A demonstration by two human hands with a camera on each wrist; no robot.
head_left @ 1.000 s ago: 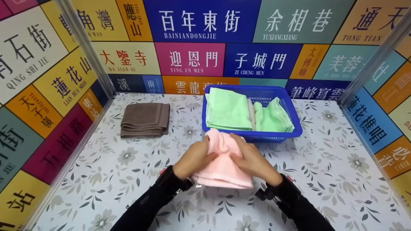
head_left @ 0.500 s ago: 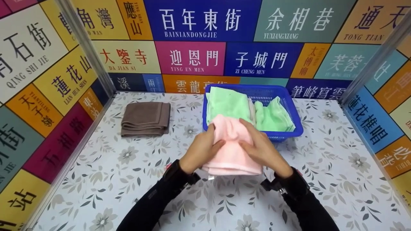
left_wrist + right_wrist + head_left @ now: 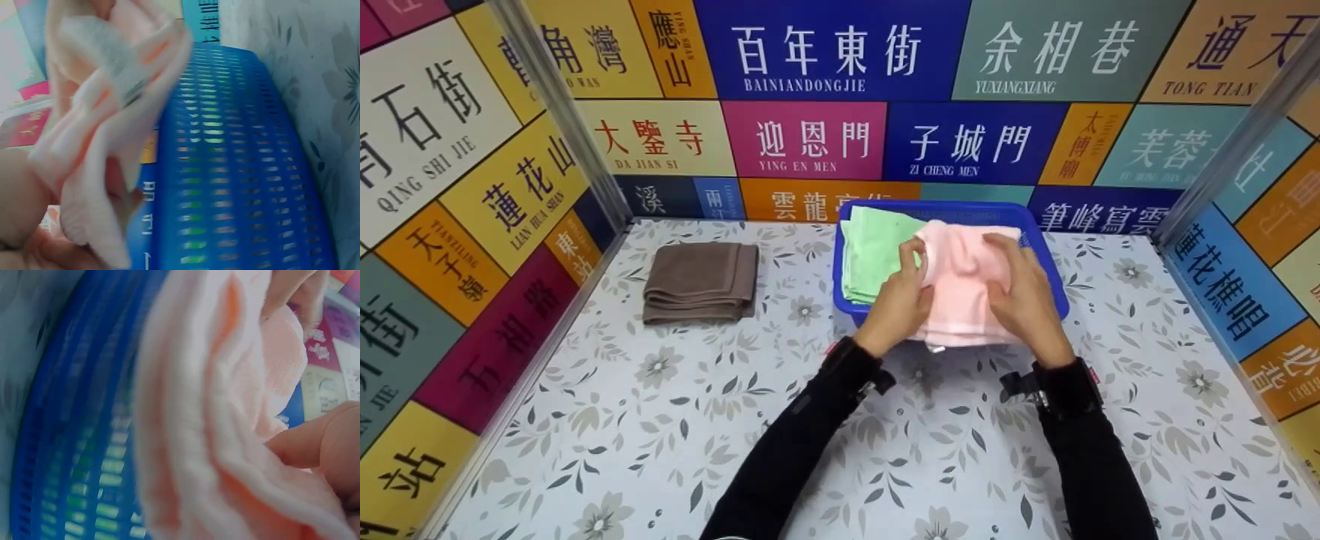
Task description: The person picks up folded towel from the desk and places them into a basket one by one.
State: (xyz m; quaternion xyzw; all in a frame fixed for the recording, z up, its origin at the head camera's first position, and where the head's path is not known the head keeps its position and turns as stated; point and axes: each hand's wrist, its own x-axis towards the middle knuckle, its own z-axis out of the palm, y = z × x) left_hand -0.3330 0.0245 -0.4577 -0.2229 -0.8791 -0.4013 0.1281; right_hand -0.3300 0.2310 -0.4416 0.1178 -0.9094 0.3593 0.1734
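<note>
A folded pink towel [image 3: 964,285] is held by both hands over the right part of a blue plastic basket [image 3: 844,262]. My left hand [image 3: 901,300] grips the towel's left side, and my right hand [image 3: 1027,296] grips its right side. A white tag [image 3: 107,56] hangs from the towel's folded layers in the left wrist view. Inside the basket, at the left, lies a folded green towel [image 3: 881,251]. The pink towel hides the basket's right contents in the head view. Layered pink edges [image 3: 191,410] fill the middle of the right wrist view, beside the basket's slotted wall [image 3: 73,439].
A folded brown towel [image 3: 701,277] lies on the table to the left of the basket. The table [image 3: 675,450] has a white floral cover. Panels printed with Chinese characters [image 3: 825,60] wall in the back and both sides.
Both hands have carried the pink towel forward and to the right, from in front of the basket to over its right part. The brown towel and the basket have stayed in place.
</note>
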